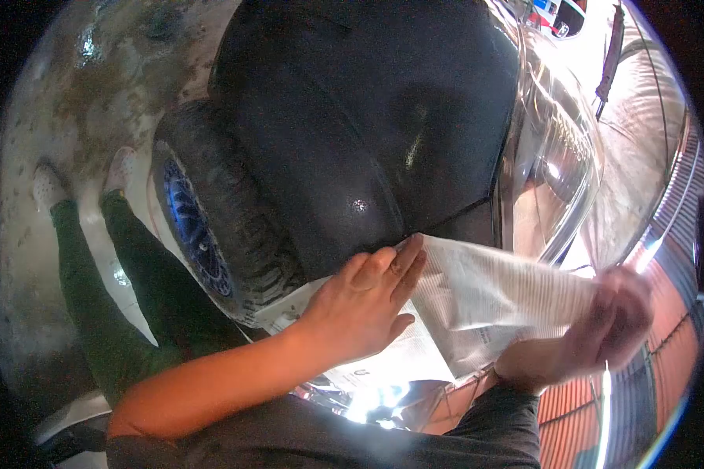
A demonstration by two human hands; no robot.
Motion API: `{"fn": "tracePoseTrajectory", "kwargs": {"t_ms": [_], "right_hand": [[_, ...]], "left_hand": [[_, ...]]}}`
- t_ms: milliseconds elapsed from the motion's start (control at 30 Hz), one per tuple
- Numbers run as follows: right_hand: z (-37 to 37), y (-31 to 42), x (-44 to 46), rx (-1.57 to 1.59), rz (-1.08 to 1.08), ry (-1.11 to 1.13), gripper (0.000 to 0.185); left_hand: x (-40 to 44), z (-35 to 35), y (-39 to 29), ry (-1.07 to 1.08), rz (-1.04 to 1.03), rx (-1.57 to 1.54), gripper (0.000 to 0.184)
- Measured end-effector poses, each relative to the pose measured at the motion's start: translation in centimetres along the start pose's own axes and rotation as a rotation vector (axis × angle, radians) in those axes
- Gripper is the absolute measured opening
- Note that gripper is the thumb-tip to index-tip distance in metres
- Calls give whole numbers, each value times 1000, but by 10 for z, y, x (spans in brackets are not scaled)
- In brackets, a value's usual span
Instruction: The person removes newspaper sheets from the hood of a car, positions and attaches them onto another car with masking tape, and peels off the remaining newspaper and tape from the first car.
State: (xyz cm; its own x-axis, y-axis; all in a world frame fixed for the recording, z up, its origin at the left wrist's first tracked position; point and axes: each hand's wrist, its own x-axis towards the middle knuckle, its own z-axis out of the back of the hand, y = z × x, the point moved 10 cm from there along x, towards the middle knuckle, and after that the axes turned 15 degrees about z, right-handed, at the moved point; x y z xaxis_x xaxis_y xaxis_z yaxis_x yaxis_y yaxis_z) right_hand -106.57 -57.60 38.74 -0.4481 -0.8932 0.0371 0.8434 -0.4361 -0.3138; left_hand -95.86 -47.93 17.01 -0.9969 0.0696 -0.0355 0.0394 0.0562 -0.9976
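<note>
A printed newspaper sheet point(485, 293) stretches along the edge of a dark car body panel point(305, 133). My left hand point(360, 301) lies on the paper with its fingers extended and thumb apart, fingertips at the sheet's upper edge beside the panel. At the sheet's far right end, my right hand point(614, 316) is blurred by motion. The paper narrows into that hand, which looks closed on it; the separate fingers are not clear. More bright printed paper point(375, 363) shows below my left wrist.
A knobbly tyre with a blue-spoked rim point(195, 227) sits left of the panel. A clear headlight point(559, 156) adjoins its right side, with a pale creased cover point(637, 148) beyond. A dark slender object point(612, 59) hangs at upper right. Wet-looking floor point(117, 70) lies at upper left.
</note>
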Motion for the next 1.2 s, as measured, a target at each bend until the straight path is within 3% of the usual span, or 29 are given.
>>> {"fn": "tracePoseTrajectory", "kwargs": {"t_ms": [33,200,600,900,1200], "right_hand": [[-6,-11,3,-63,-50,-27,9],[-44,-113,-4,74,-349,258,11],[-59,-108,1,-134,-221,317,15],[-61,-100,5,-167,-161,316,16],[-62,-98,8,-202,-149,361,15]], "left_hand": [[-1,-1,-1,-19,-4,8,81],[-5,-2,-1,-135,-31,92,83],[4,-8,-7,-162,-21,221,91],[21,-3,-23,-168,-33,-38,89],[23,-13,-26,-177,-48,-17,90]]}}
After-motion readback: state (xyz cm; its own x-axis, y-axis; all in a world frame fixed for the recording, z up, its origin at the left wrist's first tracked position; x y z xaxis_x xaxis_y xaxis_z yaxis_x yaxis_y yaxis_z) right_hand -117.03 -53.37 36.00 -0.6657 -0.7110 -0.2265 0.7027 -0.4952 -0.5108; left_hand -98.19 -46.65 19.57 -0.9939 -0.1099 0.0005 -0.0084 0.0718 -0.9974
